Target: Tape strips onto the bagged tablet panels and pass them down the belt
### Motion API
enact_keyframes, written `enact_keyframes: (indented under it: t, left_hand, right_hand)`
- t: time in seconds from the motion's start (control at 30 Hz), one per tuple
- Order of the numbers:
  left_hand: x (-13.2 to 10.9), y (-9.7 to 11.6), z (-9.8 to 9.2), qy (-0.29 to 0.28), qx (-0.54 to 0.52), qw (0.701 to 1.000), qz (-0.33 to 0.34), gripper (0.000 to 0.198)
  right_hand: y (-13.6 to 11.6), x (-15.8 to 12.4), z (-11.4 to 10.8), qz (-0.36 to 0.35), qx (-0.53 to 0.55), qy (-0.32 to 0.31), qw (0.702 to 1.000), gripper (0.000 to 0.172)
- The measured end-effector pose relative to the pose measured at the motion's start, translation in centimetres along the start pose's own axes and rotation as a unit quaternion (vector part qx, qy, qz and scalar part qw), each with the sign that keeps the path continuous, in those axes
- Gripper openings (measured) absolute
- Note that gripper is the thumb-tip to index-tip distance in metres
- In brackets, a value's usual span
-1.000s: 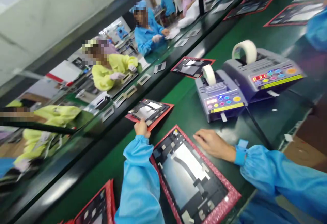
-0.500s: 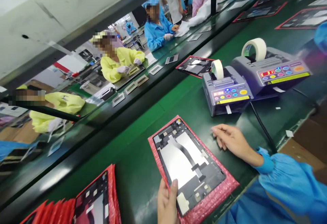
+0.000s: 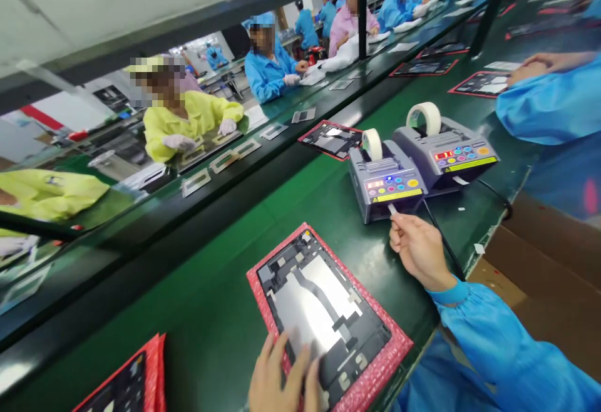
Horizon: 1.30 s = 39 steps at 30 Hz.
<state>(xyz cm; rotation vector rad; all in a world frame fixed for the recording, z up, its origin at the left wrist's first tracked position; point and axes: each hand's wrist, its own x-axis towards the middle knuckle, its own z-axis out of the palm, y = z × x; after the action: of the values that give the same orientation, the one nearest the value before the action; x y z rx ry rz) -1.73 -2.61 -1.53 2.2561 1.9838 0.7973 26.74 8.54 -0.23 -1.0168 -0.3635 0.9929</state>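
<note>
R hand [image 3: 420, 250], at 3 o'clock of the view, is pinched shut on a white tape strip [image 3: 391, 209] at the outlet of the front automatic tape dispenser [image 3: 382, 181]; a thumb-and-finger pinch suits a strip that thin. L hand [image 3: 280, 377], at 6 o'clock, is open, fingers spread on a dark tablet-style back panel [image 3: 319, 318], prob. to keep it steady on the pink bubble-wrap bag [image 3: 398, 347] under it, on the green conveyor belt [image 3: 211, 312]. Vs. earlier frame: R hand was open + empty, strip hung at dispenser; L hand held panel's edge. 2nd tape dispenser [image 3: 444, 152] just behind, 2 o'clock. Co-worker's hands [image 3: 549, 64] at 2 o'clock, beside another panel [image 3: 481, 84].
</note>
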Motion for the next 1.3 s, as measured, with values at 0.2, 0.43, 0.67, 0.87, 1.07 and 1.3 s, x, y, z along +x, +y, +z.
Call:
enact_keyframes:
  t: [0.2, 0.43, 0.67, 0.87, 1.07, 1.3]
  left_hand:
    - [2.2, 5.4, 0.9, -0.134, 0.093, 0.986, 0.032, 0.044]
    - [5.3, 4.1, 1.8, -0.11, 0.14, 0.984, -0.017, 0.042]
    - [5.6, 3.9, 2.2, -0.099, 0.144, 0.985, -0.009, 0.044]
    - [5.7, 3.8, 2.3, -0.115, 0.146, 0.982, 0.02, 0.044]
    - [5.9, 3.4, 2.3, -0.129, 0.15, 0.979, 0.041, 0.045]
    - [7.5, 2.7, 2.2, -0.171, 0.106, 0.969, 0.143, 0.044]
  right_hand:
    - [0.7, -2.3, -1.0, -0.074, -0.211, -0.148, 0.963, 0.013]
    - [2.4, -1.1, 7.2, 0.06, -0.425, -0.541, 0.723, 0.026]
    - [6.0, 0.6, 13.0, 0.174, -0.504, -0.634, 0.56, 0.021]
    - [6.4, -0.3, 13.1, 0.132, -0.574, -0.602, 0.54, 0.02]
    - [5.4, -1.3, 12.4, -0.103, -0.679, -0.472, 0.552, 0.018]
    - [-2.1, -0.5, 2.3, -0.113, -0.476, -0.313, 0.814, 0.026]
